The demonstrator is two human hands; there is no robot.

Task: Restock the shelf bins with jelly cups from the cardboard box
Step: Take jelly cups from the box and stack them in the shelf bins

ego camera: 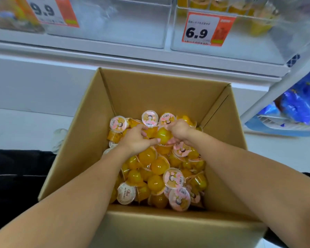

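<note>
An open cardboard box (pixel 168 93) stands on the floor below the shelf, holding a heap of several yellow jelly cups (pixel 156 169) with pink-and-white lids. Both my hands are down in the far part of the heap. My left hand (pixel 136 140) has its fingers curled round cups. My right hand (pixel 179 130) is curled round cups too, and one round yellow cup (pixel 163 135) sits between the two hands. Above, a clear shelf bin (pixel 240 42) with a 6.9 price tag holds several yellow cups at its back.
Another clear bin (pixel 115 25) with a 9.9 tag stands to the left on the white shelf (pixel 79 51). Blue packets (pixel 297 106) lie in a rack at the right. A white shoe (pixel 59 138) and dark trousers (pixel 16 172) are left of the box.
</note>
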